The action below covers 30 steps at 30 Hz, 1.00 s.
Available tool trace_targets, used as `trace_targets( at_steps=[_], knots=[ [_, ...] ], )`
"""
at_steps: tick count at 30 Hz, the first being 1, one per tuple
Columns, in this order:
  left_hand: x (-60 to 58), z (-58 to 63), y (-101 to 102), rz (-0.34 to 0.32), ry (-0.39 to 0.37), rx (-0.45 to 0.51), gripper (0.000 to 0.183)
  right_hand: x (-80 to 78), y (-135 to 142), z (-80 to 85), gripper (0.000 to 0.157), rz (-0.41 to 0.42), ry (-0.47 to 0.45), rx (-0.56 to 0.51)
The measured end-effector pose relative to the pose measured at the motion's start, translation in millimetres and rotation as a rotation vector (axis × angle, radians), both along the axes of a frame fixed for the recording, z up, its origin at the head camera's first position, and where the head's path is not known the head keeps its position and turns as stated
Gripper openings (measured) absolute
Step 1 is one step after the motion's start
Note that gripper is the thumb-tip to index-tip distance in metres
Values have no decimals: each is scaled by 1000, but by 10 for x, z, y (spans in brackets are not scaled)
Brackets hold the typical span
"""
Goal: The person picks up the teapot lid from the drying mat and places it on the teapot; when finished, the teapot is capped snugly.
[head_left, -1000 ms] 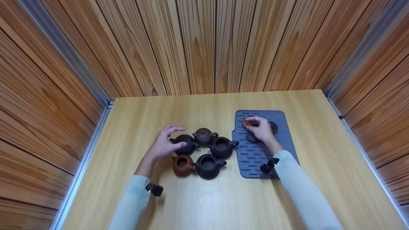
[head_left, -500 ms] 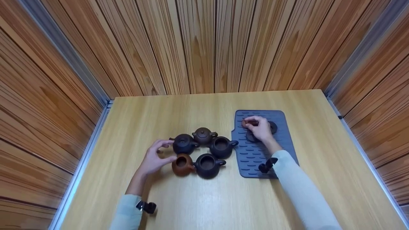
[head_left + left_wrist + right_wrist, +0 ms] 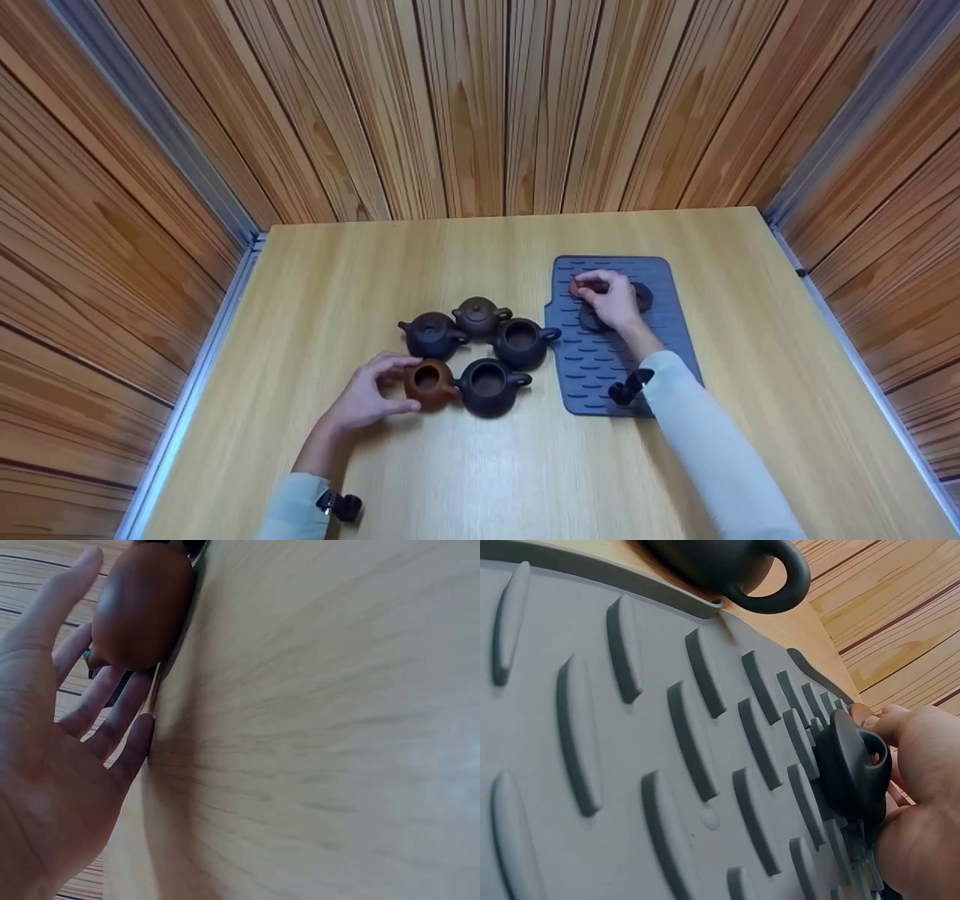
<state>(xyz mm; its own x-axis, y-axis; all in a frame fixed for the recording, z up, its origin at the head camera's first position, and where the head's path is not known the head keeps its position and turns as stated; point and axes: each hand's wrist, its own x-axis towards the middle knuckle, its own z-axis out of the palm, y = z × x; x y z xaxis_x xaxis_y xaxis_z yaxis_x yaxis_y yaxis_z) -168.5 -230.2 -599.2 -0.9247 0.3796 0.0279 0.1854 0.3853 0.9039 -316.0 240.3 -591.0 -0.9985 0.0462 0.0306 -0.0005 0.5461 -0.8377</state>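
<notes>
In the head view my left hand [image 3: 367, 395] reaches round the left side of a lidless reddish-brown teapot [image 3: 430, 384], with thumb and fingers spread at its near and far sides. The left wrist view shows the thumb apart from the brown pot [image 3: 142, 607] and the fingers loosely bent beside it. My right hand [image 3: 613, 304] pinches a small reddish-brown teapot lid [image 3: 574, 288] at the upper left of the grey ridged mat [image 3: 600, 394]. Most of this lid is hidden behind the fingers. A black lid [image 3: 851, 765] with a looped knob lies right beside the right hand.
Touching or close to the brown pot are two lidless black teapots, one in front [image 3: 489, 405] and one [image 3: 523, 352] by the mat's left edge. Behind stand a lidded black teapot [image 3: 433, 337] and a lidded dark brown one [image 3: 478, 319]. Another black lid [image 3: 643, 297] lies on the mat.
My left hand has moved from the lidded black teapot at the left, down toward the front, to the reddish-brown teapot. The right hand stays almost still with the lid.
</notes>
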Motion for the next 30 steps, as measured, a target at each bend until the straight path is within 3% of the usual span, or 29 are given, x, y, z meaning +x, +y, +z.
trace_targets(
  at_steps=[17, 30],
  knots=[
    [-55, -29, -8, -34, -40, 9, 59, 4, 9, 6, 25, -3, 6, 2],
    [-46, -80, 15, -29, -27, 53, 60, 45, -44, 249, 25, 83, 38, -20]
  ],
)
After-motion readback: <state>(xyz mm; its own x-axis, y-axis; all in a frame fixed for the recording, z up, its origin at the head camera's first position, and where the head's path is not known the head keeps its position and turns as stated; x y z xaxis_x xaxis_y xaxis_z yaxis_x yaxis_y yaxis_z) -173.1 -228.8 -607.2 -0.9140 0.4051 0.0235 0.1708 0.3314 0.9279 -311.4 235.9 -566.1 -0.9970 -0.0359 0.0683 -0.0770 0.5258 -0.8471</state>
